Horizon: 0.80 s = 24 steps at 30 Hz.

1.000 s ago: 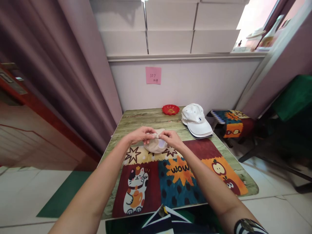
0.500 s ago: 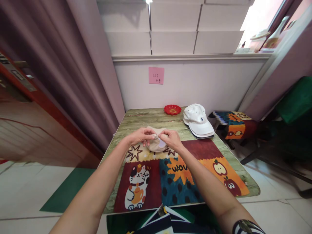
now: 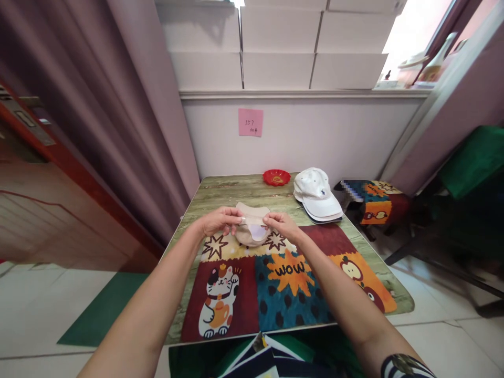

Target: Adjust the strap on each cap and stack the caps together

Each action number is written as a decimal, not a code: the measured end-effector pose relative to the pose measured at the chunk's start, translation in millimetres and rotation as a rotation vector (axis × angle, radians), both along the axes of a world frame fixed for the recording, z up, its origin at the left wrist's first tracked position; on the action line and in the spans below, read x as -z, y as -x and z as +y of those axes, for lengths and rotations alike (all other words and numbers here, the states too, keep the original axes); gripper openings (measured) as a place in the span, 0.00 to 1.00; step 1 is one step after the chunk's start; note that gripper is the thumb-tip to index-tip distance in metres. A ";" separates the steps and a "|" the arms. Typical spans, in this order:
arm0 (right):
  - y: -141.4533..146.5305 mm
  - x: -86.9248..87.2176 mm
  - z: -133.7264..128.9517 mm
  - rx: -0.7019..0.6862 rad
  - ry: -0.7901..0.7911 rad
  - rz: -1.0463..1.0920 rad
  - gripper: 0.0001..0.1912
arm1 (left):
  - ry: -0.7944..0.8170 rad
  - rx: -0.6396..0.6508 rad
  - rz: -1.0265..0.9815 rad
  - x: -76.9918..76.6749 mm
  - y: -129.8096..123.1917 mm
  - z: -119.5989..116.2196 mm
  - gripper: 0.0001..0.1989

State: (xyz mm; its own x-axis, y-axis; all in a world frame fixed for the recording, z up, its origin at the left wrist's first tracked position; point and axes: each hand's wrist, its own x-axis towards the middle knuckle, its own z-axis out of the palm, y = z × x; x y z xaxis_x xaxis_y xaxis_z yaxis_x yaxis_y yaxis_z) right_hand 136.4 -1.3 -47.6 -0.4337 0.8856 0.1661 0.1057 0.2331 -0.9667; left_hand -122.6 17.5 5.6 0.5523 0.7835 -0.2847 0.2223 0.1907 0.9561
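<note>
A beige cap [image 3: 247, 240] lies at the upper edge of the printed mat, between my two hands. A pale strap [image 3: 254, 221] runs taut across it from one hand to the other. My left hand [image 3: 220, 220] pinches the strap's left end, where a small shiny piece shows at the fingertips. At the right end, my right hand [image 3: 281, 223] grips the strap between thumb and fingers. Below the strap a pale lilac patch [image 3: 258, 232] shows on the cap; I cannot make out what it is.
Stacked caps with a white cap [image 3: 315, 189] on top stand at the back right of the table. Behind the hands is a red scalloped dish [image 3: 276, 177]. The colourful mat [image 3: 289, 307] covers the front of the table. A wall with a pink note [image 3: 250, 122] rises behind.
My hands have moved apart, the right one shifting to the right. The strap between them now shows stretched out, and more of the cap is visible.
</note>
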 end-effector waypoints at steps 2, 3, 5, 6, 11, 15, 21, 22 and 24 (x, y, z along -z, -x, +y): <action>1.2 -3.1 1.2 -0.001 -0.025 0.009 0.24 | -0.005 -0.011 0.005 -0.5 0.6 0.6 0.19; 1.3 -4.4 2.5 -0.001 -0.038 0.013 0.24 | -0.006 -0.013 0.015 -0.5 0.6 0.9 0.19; 0.1 -6.4 5.9 0.006 -0.057 0.013 0.23 | -0.009 -0.008 0.038 0.1 0.1 1.0 0.19; -0.9 -7.1 7.5 0.008 -0.058 0.008 0.23 | -0.011 -0.006 0.046 0.8 -0.4 0.9 0.19; -4.9 -11.5 7.6 0.013 -0.050 -0.014 0.23 | -0.029 -0.037 0.052 5.7 -3.5 -1.3 0.19; -0.7 -18.4 1.1 0.032 -0.067 -0.051 0.19 | -0.024 -0.043 0.065 4.9 -6.2 -4.1 0.20; 15.8 -21.8 -0.7 0.074 -0.086 -0.088 0.14 | -0.046 -0.003 0.075 -2.5 -14.6 -9.9 0.21; 17.8 -21.1 -0.4 0.084 -0.085 -0.087 0.13 | -0.050 0.003 0.072 -3.2 -15.9 -10.6 0.21; 20.3 -19.7 -0.3 0.098 -0.082 -0.081 0.12 | -0.058 0.003 0.069 -3.9 -17.7 -11.7 0.21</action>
